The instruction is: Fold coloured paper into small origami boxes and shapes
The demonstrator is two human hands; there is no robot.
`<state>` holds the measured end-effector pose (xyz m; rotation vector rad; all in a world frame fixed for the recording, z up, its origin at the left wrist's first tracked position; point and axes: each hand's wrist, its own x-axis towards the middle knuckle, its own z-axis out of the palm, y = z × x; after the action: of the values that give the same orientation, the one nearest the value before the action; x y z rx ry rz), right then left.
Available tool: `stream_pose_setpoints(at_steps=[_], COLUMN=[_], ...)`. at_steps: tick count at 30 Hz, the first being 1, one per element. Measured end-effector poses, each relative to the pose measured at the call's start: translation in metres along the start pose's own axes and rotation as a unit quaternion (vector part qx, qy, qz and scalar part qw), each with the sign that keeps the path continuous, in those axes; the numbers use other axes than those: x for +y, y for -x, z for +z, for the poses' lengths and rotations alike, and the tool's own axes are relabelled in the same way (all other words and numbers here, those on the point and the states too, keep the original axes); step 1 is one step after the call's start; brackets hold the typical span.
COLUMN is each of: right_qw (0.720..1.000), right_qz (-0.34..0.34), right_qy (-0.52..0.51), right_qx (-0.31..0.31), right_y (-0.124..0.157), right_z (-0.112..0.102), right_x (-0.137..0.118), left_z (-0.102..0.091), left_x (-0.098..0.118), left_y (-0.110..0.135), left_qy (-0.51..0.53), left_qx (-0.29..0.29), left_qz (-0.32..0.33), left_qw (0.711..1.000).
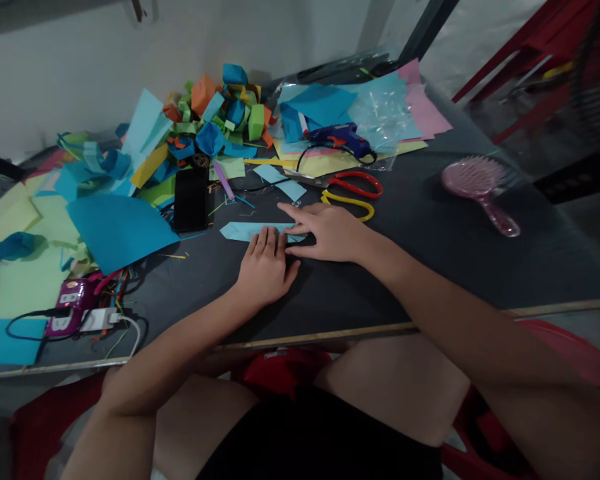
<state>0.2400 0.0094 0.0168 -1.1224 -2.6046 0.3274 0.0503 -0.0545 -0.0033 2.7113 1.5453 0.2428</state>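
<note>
Blue paper strip [236, 231] under left hand [264, 268], right end under right hand [334, 233]; both unclenched.

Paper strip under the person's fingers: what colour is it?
The paper strip is pale blue, as the head view shows.

Dark table [405, 287] carries 1 hairbrush [473, 179], scissors [336, 180], paper strip [237, 231].

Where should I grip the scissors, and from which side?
Likely best by the red loop, coming from the right: the scissors lie with blades pointing left, and the right hand sits close to the yellow loop.
</note>
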Motion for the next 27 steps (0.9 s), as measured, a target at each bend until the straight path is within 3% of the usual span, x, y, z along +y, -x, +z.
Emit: stream_pose_setpoints(at_steps=[15,22,27], right_qw=[0.997,0.984,0.983], right_qz=[-0.026,-0.05,-0.084], right_qy=[0.062,0.16,0.166], right_qx=[-0.026,-0.063,-0.004], right_y=[0.001,0.004,0.013], right_z=[-0.004,0.008,0.016], right_x=[-0.011,-0.036,-0.05], left_z=[0.003,0.001,-0.003], left_x=[-0.003,-0.005,-0.009], left_y=[0.002,0.005,0.006], left_qy=[0.029,0.096,0.102], left_qx=[0.013,0.008,-0.025], left_qz=[0.018,-0.027,-0.016], left_qw=[0.999,0.995,0.994])
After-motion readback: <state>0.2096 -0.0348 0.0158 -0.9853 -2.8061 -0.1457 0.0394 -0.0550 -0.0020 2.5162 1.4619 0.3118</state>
